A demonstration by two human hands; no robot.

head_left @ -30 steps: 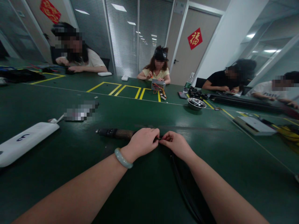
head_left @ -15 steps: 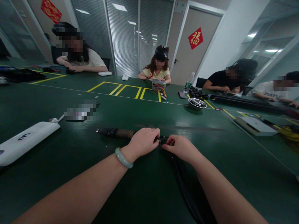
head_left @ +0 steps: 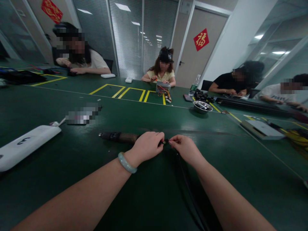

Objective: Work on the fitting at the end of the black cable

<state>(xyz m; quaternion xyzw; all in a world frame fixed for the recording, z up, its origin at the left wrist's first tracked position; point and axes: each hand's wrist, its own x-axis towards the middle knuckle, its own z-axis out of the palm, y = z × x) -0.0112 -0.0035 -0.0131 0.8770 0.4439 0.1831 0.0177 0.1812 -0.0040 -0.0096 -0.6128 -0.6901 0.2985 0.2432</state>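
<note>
A dark cylindrical tool with a brown mid-section and a small metal tip at its left end lies across the green table. My left hand is closed over its right end, covering that part. Just past the left fingertips a small dark piece with a brassy spot shows. My right hand is closed in a pinch beside it; what sits between the fingertips is too small to make out. From below the right hand a black cable runs down toward the table's near edge.
At left lie a white power bank marked 3 and a blurred flat item. A metal bowl and a grey-white box are on the right. Several people sit around the table; one handles a grey box with coloured wires.
My right hand has shifted slightly up, its fingers now drawn into a tighter pinch near the small brassy piece. The cable beneath has moved a little. My left hand stays almost still.
</note>
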